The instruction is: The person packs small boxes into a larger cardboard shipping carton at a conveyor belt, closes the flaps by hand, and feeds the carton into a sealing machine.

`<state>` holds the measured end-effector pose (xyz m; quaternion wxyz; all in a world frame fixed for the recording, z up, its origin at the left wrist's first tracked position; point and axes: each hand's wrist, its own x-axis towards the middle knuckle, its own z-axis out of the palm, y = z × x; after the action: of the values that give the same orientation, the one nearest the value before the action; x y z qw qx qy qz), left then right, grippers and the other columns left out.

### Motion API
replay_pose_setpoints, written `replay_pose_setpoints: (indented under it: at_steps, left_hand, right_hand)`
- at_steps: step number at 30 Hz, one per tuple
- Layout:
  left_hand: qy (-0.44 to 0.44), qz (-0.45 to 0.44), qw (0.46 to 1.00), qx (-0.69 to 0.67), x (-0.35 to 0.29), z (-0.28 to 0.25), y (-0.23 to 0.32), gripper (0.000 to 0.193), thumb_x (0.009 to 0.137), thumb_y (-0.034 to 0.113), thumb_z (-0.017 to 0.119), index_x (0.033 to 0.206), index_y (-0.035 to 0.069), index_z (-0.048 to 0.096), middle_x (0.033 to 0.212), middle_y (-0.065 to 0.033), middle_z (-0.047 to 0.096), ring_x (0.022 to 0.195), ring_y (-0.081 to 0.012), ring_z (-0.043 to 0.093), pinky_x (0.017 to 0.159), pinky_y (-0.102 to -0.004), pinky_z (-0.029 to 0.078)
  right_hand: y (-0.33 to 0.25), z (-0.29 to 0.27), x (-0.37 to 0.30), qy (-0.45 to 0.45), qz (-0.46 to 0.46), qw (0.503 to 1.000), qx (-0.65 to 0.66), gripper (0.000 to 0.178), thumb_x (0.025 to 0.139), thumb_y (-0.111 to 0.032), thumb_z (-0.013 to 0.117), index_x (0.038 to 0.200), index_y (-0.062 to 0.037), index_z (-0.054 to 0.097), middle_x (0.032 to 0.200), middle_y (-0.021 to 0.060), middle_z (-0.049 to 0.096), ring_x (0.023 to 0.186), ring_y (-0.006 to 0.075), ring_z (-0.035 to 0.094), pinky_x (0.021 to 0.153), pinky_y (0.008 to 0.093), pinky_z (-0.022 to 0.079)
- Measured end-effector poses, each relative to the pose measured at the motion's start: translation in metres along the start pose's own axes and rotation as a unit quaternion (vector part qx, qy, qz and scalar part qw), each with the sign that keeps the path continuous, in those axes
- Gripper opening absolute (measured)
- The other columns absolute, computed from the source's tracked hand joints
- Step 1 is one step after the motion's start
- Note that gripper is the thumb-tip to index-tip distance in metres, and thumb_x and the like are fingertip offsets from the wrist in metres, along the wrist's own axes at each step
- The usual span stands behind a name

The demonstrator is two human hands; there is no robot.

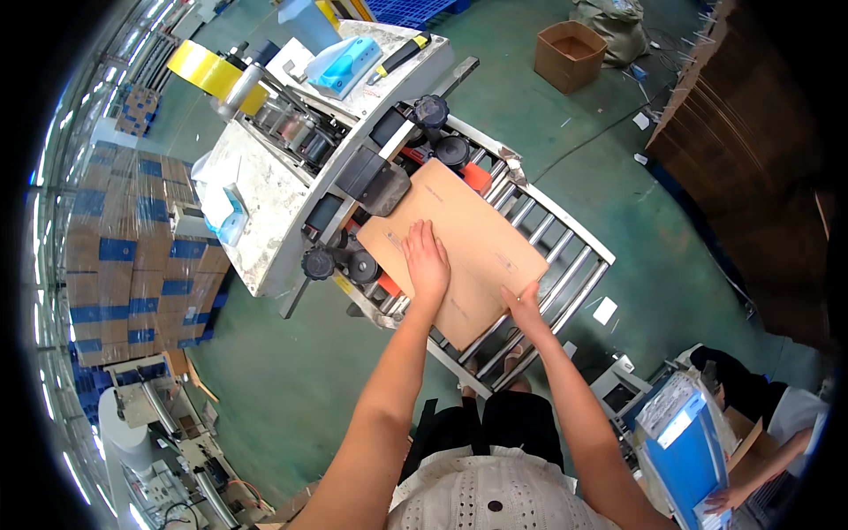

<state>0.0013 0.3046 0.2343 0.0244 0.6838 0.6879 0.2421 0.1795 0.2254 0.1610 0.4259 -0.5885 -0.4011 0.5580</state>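
brown cardboard box on roller conveyor

its far end sits beside a white-topped machine. the left hand lies flat on the box, fingers close together; the right hand touches the near right edge, whether pinching i cannot tell. beyond stands yellow tape.

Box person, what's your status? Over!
Left hand flat atop carton; right hand at its near edge. Carton on roller conveyor. Black machine block by far edge.
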Motion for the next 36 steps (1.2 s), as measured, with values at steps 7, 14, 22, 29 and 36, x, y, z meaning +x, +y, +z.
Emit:
replay_pose_setpoints:
  at_steps: [7, 14, 22, 29, 36]
  left_hand:
    - [-0.067, 0.120, 0.990, -0.024, -0.015, -0.021, 0.001, 0.039, 0.076, 0.010, 0.049, 0.112, -0.004, 0.044, 0.117, -0.0177, 0.043, 0.108, -0.0312, 0.041, 0.094, -0.0396, 0.031]
    - [-0.486, 0.327, 0.810, -0.040, -0.145, 0.036, -0.023, 0.036, 0.080, 0.018, 0.046, 0.114, 0.005, 0.045, 0.110, -0.0175, 0.051, 0.102, -0.0331, 0.048, 0.080, -0.0400, 0.044]
    - [-0.779, 0.251, 0.569, 0.076, -0.241, 0.091, -0.028, 0.033, 0.085, 0.028, 0.044, 0.107, 0.005, 0.054, 0.109, -0.0129, 0.054, 0.103, -0.0232, 0.049, 0.088, -0.0348, 0.037]
    - [-0.745, 0.343, 0.569, 0.059, -0.310, 0.100, 0.137, 0.032, 0.085, 0.027, 0.046, 0.105, 0.004, 0.055, 0.104, -0.0118, 0.057, 0.097, -0.0212, 0.052, 0.084, -0.0331, 0.040]
    - [-0.750, 0.366, 0.546, 0.081, -0.422, 0.101, 0.239, 0.031, 0.085, 0.027, 0.047, 0.103, 0.004, 0.057, 0.099, -0.0108, 0.059, 0.091, -0.0191, 0.055, 0.079, -0.0314, 0.042]
  right_hand:
    - [-0.041, 0.030, 0.000, -0.101, 0.046, 0.986, -0.126, 0.034, 0.086, -0.035, 0.047, 0.093, -0.0020, 0.041, 0.078, 0.0072, 0.053, 0.065, 0.0144, 0.052, 0.054, 0.0268, 0.044]
    - [0.011, -0.080, -0.261, 0.033, 0.053, 0.916, -0.397, 0.022, 0.081, -0.021, 0.042, 0.088, -0.0032, 0.053, 0.082, 0.0205, 0.057, 0.077, 0.0374, 0.055, 0.069, 0.0451, 0.043]
    - [0.098, -0.100, -0.619, 0.332, 0.446, 0.756, -0.346, 0.019, 0.070, -0.011, 0.048, 0.085, -0.0056, 0.058, 0.088, 0.0149, 0.061, 0.086, 0.0297, 0.058, 0.070, 0.0396, 0.048]
    - [0.121, -0.067, -0.791, 0.608, 0.484, 0.563, -0.281, 0.017, 0.067, -0.010, 0.051, 0.082, -0.0068, 0.058, 0.083, 0.0129, 0.060, 0.081, 0.0306, 0.058, 0.068, 0.0403, 0.047]
    - [0.077, -0.100, -1.026, 0.679, 0.568, 0.229, -0.404, 0.013, 0.067, -0.012, 0.053, 0.077, -0.0054, 0.057, 0.079, 0.0100, 0.056, 0.079, 0.0270, 0.053, 0.069, 0.0396, 0.042]
